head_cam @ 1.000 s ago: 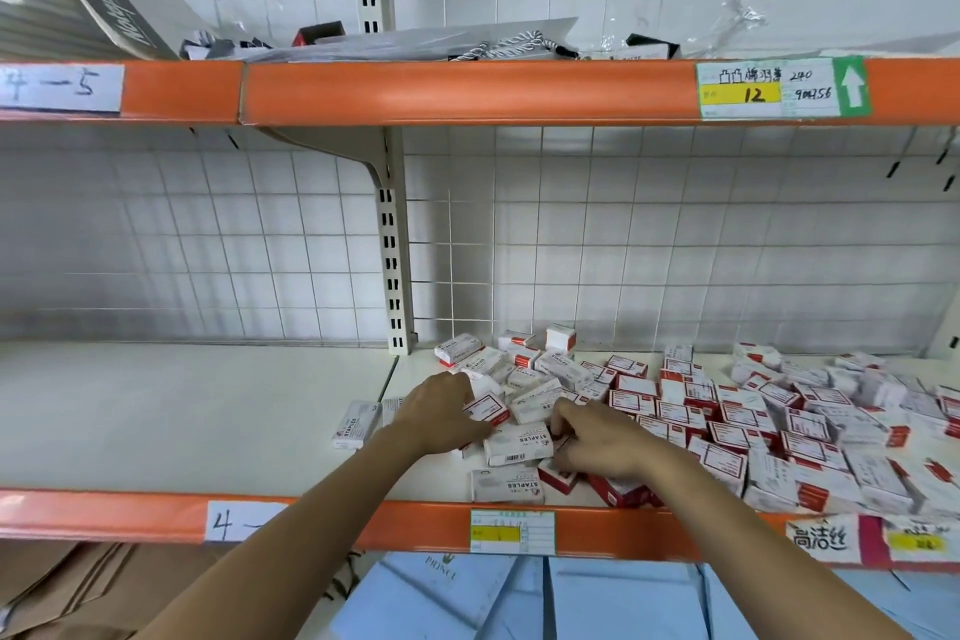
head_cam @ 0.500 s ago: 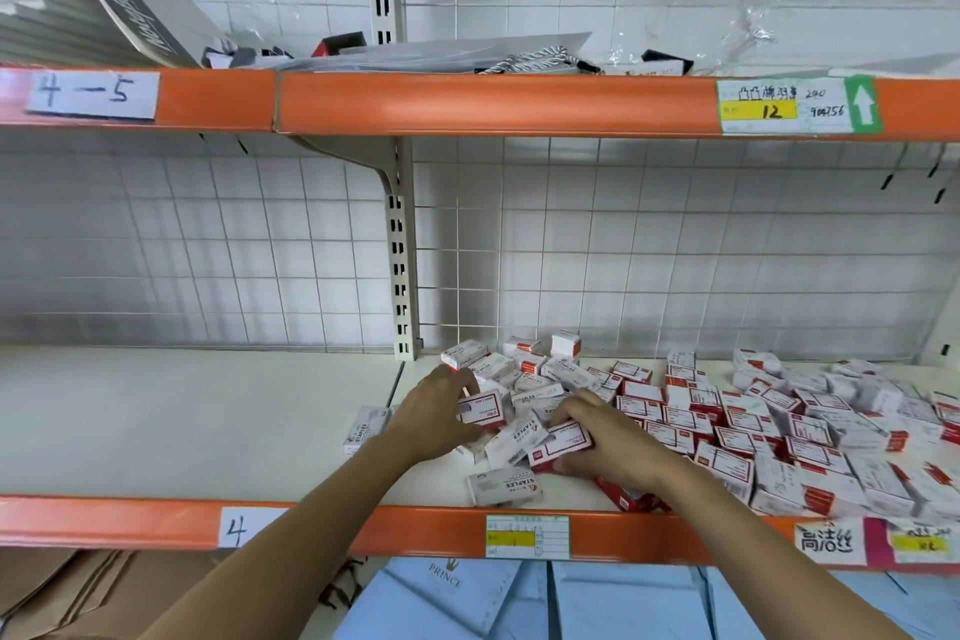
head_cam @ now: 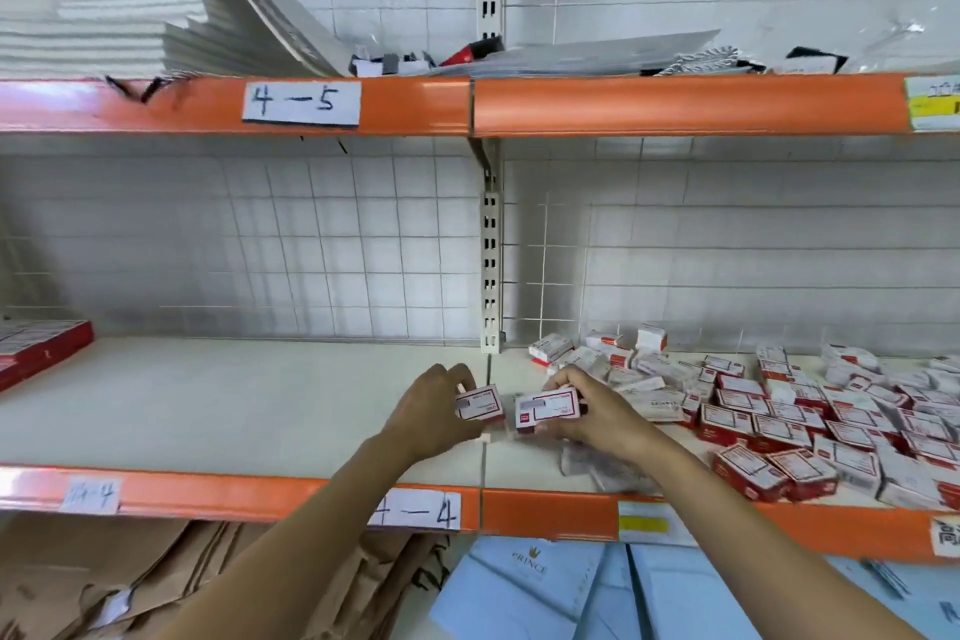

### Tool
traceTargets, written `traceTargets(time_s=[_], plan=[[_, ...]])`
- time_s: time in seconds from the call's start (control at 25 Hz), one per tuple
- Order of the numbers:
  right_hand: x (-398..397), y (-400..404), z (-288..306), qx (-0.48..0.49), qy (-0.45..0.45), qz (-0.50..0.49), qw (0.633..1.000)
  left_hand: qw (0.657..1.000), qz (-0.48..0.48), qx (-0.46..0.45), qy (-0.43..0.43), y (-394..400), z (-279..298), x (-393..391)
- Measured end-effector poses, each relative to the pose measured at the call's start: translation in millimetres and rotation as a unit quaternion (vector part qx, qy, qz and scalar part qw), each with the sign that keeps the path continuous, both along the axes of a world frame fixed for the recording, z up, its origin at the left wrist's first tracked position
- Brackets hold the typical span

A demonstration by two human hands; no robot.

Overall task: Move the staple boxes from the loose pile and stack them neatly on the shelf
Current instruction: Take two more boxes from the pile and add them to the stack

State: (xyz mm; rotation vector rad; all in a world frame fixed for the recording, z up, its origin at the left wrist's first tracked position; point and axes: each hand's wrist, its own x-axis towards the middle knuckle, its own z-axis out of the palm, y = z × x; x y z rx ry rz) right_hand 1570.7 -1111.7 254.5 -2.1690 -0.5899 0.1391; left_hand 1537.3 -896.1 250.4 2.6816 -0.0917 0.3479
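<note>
Lifting clear of the loose pile of red-and-white staple boxes (head_cam: pixel 810 411), which half a second ago both hands were still digging in, the left hand (head_cam: pixel 434 413) and right hand (head_cam: pixel 592 413) each grip one small cardboard box, carried left above the white shelf (head_cam: pixel 234 411), wrists level, ready to begin a stack.

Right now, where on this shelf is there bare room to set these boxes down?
Bare white shelf runs left of the upright post, between the flat red boxes at far left and the left hand. Right of the post, the loose pile crowds the board to its front lip.
</note>
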Motion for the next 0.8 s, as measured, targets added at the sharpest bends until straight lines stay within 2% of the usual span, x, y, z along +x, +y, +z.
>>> traceTargets(time_s=[0.2, 0.44, 0.6, 0.8], plan=[[-19.5, 101.2, -4.5, 0.000, 0.011, 0.031, 0.999, 0.997, 0.079, -0.012, 0.007, 100.0, -4.8, -37.5], [-30.8, 202.9, -10.8, -0.028, 0.043, 0.044, 0.998, 0.971, 0.238, -0.024, 0.015, 205.0, -17.4, -78.7], [-36.8, 262.8, -20.9, -0.060, 0.038, 0.029, 0.997, 0.960, 0.277, -0.017, 0.028, 262.3, -30.6, -97.2], [-27.2, 300.3, -26.2, -0.120, 0.007, 0.066, 0.991, 0.955, 0.297, -0.002, 0.011, 286.0, -39.7, -92.8]])
